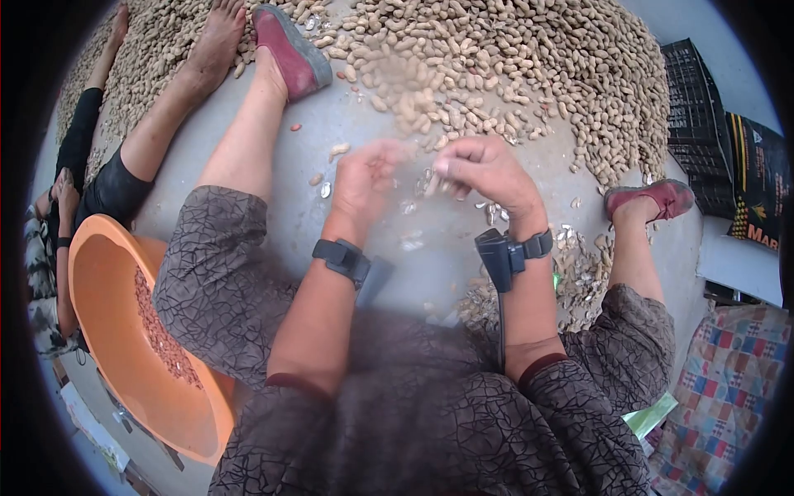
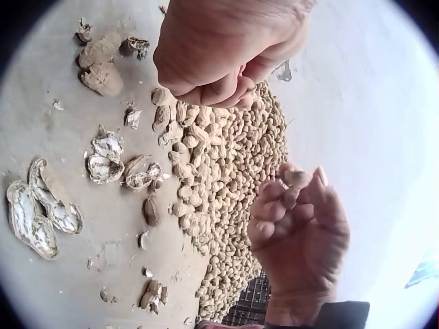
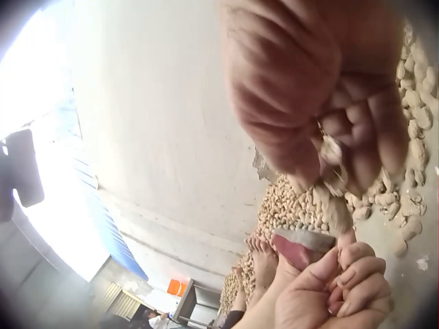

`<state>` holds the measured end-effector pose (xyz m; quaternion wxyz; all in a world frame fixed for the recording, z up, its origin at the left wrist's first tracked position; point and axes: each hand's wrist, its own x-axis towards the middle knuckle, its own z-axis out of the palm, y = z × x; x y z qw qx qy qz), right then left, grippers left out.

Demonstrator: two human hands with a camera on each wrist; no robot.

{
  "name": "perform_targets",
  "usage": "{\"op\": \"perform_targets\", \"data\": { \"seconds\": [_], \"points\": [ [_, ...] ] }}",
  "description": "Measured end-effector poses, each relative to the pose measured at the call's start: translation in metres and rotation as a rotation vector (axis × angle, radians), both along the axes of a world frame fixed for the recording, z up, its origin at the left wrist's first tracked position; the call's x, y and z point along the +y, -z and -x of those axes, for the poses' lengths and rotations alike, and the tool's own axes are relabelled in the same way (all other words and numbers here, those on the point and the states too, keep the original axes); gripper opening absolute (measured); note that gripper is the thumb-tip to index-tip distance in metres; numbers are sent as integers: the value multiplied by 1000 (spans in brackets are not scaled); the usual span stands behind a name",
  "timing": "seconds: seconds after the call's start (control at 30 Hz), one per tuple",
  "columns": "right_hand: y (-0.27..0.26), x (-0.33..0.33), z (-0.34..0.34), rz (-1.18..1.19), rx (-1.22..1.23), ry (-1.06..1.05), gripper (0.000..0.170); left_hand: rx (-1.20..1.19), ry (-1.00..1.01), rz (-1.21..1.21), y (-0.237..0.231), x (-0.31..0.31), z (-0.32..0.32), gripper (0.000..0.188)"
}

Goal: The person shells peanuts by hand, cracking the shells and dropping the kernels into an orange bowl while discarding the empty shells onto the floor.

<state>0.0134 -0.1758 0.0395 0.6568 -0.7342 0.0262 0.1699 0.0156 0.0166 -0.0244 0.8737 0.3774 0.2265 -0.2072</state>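
My right hand (image 1: 492,174) pinches a peanut in its shell between thumb and fingers. The peanut (image 2: 295,179) shows at the fingertips in the left wrist view. A piece of broken shell (image 3: 331,151) lies against its curled fingers in the right wrist view. Beside it, my left hand (image 1: 368,182) is blurred in the head view. In the right wrist view its fingers are curled in against the thumb, around a small reddish peanut kernel (image 3: 335,296), mostly hidden. Under the hands, empty peanut shells (image 2: 42,209) are scattered over the floor.
A large heap of unshelled peanuts (image 1: 513,58) spreads ahead. An orange basin (image 1: 107,331) with reddish kernels stands at left. More shells (image 1: 583,273) lie by the right leg. A black crate (image 1: 695,116) stands at right. Another person's bare foot (image 1: 217,41) rests by the heap.
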Motion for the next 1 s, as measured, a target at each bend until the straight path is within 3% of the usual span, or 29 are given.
{"op": "perform_targets", "data": {
  "seconds": [0.07, 0.1, 0.17, 0.2, 0.27, 0.37, 0.47, 0.6, 0.77, 0.8, 0.87, 1.0],
  "points": [
    [-5, -5, 2, 136, 79, -232, 15, -3, 13, 73, 1, 2, -2, 18],
    [1, -9, 1, 137, 79, -230, 15, -3, 14, 74, 3, 1, -2, 18],
    [28, -18, -3, 426, 100, -103, 20, -1, 23, 84, 11, 1, -2, 20],
    [39, -20, -2, 424, 102, -102, 20, 0, 24, 82, 12, 1, 0, 20],
    [58, -25, 0, 765, 75, -203, 24, -28, 35, 41, 11, -3, 1, 17],
    [82, -18, 6, 925, 108, -96, 38, -59, 72, 19, 8, -7, 2, 16],
    [70, -8, 6, 1003, 82, -111, 36, -73, 99, 30, 9, -7, 4, 18],
    [80, -9, 4, 957, 49, -133, 34, -62, 92, -8, 11, -10, 7, 18],
    [84, -10, 2, 509, 39, 7, 20, -46, 143, -237, 22, -16, 12, 21],
    [78, -8, 2, 510, 36, 8, 20, -50, 142, -237, 25, -16, 13, 21],
    [65, -5, 1, 286, -2, 3, 17, -116, 282, -424, 30, -16, 13, 21],
    [38, 3, 0, 171, 28, -3, 14, -132, 381, -421, 18, -15, 14, 21]
  ]
}}
